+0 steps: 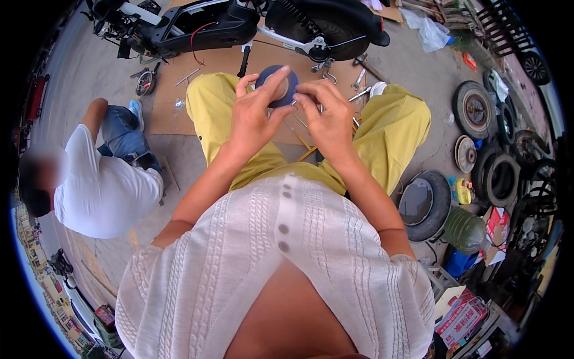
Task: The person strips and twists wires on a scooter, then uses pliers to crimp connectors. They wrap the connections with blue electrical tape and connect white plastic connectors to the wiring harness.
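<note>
A roll of dark blue tape (293, 85) is held up between my knees, over the cardboard. My left hand (252, 113) grips it, with fingers and thumb around its ring and the index finger across the hole. At the roll's right edge, the thumb and fingertips of my right hand (330, 116) are pinched together on the tape. Whether a loose end has been peeled up there is too small to make out. Both forearms rise from below, in front of my yellow trousers (388, 125).
An electric scooter (206, 27) stands ahead on a cardboard sheet (170, 113). Wrenches (359, 76) and a hammer (372, 67) lie near its rear wheel. At left a person in a white shirt (110, 191) sits low. Tyres (501, 179) and a basin-like tyre with water (418, 203) are at right.
</note>
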Motion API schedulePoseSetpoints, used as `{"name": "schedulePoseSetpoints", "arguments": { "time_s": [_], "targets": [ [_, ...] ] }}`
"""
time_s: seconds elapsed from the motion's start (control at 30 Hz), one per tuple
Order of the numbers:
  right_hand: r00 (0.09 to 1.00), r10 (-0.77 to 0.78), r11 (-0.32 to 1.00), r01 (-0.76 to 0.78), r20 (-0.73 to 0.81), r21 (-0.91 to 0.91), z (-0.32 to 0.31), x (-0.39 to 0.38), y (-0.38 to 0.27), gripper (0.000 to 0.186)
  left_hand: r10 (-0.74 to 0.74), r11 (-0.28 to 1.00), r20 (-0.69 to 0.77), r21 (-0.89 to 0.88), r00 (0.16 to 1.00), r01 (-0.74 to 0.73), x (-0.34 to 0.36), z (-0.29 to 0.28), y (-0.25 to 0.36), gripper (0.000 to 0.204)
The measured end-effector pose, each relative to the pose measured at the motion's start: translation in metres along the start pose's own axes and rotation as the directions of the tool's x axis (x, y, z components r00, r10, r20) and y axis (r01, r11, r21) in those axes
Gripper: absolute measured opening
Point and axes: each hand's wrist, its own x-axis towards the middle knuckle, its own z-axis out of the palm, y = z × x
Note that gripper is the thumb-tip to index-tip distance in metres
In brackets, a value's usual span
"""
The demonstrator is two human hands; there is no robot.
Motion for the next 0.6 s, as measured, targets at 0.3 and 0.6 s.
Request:
{"name": "schedulePoseSetpoints", "arguments": {
  "time_s": [0.3,0.6],
  "targets": [
    [1.000,-0.015,1.000,0.015,0.019,-0.025,0.0008,0.0021,0.0048,0.009,0.038,0.999,0.029,-0.018,0.999,-0.038,0.0013,0.0019,-0.0061,0.076],
    [0.996,0.071,0.996,-0.073,0.049,0.045,0.0014,0.0042,0.0082,0.013,-0.009,0.997,0.004,-0.080,1.000,0.009,0.0052,0.0069,-0.0052,0.075]
  ]
}}
